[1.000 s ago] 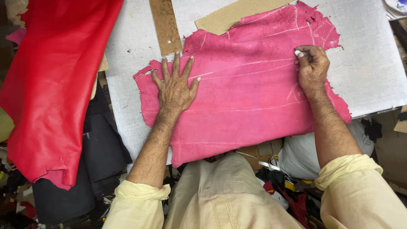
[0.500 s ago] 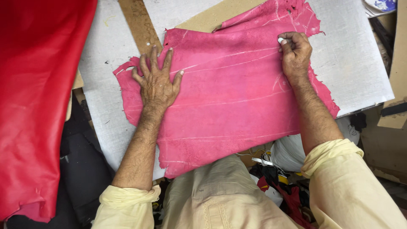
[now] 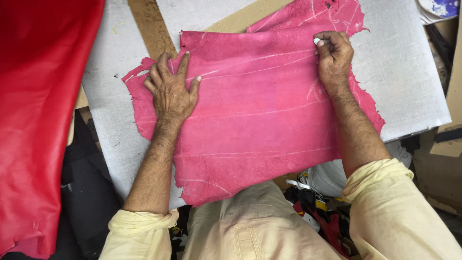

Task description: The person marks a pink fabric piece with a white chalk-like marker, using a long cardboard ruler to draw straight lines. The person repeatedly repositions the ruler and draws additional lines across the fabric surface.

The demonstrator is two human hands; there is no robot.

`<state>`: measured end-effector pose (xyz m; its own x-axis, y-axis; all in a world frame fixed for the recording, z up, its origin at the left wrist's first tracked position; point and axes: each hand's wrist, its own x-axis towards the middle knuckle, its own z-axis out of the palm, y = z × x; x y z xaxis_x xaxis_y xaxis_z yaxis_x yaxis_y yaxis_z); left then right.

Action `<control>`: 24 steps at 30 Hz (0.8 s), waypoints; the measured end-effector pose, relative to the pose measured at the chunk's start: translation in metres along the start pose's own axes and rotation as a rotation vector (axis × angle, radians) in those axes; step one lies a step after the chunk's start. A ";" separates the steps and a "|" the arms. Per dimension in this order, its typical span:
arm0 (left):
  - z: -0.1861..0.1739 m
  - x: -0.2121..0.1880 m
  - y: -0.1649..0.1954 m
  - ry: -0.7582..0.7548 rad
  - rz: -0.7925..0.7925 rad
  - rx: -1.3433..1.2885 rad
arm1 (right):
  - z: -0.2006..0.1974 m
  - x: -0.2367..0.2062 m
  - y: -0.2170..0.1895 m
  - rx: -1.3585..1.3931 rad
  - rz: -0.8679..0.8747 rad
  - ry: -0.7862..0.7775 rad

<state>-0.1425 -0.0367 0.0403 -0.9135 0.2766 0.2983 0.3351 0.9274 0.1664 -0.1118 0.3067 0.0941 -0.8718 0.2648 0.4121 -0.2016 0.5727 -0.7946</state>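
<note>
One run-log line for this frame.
left hand: flat on pink leather | right hand: pinching white chalk on it | table: grey | red hide: left

Grey work table (image 3: 409, 77) w/ hides & cardboard on it.

Pink leather piece (image 3: 260, 125) lies flat across the middle, ragged edges, white chalk lines on it, near edge hanging over the table front. Brown cardboard strip (image 3: 149, 26) lies at an angle at top left, partly under the pink piece; another cardboard sheet (image 3: 250, 17) shows at the top, also tucked under. Red hide (image 3: 43, 110) drapes over the table's left side. White plate (image 3: 440, 8) w/ blue marks at top right corner.
</note>
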 end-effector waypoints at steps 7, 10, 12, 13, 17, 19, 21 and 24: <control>-0.003 -0.021 0.000 0.096 0.079 -0.036 | -0.001 -0.001 0.002 -0.022 -0.003 0.026; 0.003 -0.056 0.025 0.146 0.067 -0.176 | -0.002 0.002 0.016 0.105 0.070 0.039; 0.007 -0.076 0.041 0.046 0.036 -0.206 | -0.004 0.002 0.026 0.224 0.100 0.051; 0.009 -0.083 0.048 0.021 0.021 -0.178 | -0.006 0.004 0.030 0.286 0.114 0.048; 0.013 -0.085 0.060 -0.128 -0.057 -0.107 | -0.019 0.023 0.049 0.836 0.419 0.143; 0.012 -0.083 0.065 -0.102 -0.047 -0.119 | -0.031 0.051 0.056 1.144 0.611 0.214; 0.014 -0.080 0.067 -0.083 -0.039 -0.121 | -0.034 0.080 0.061 0.903 0.424 0.080; 0.017 -0.081 0.070 -0.092 -0.056 -0.112 | -0.027 0.126 0.065 0.002 -0.115 -0.221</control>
<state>-0.0494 0.0097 0.0119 -0.9472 0.2518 0.1987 0.3018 0.9095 0.2860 -0.2226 0.3983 0.1060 -0.9193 0.0216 0.3929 -0.3062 0.5877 -0.7489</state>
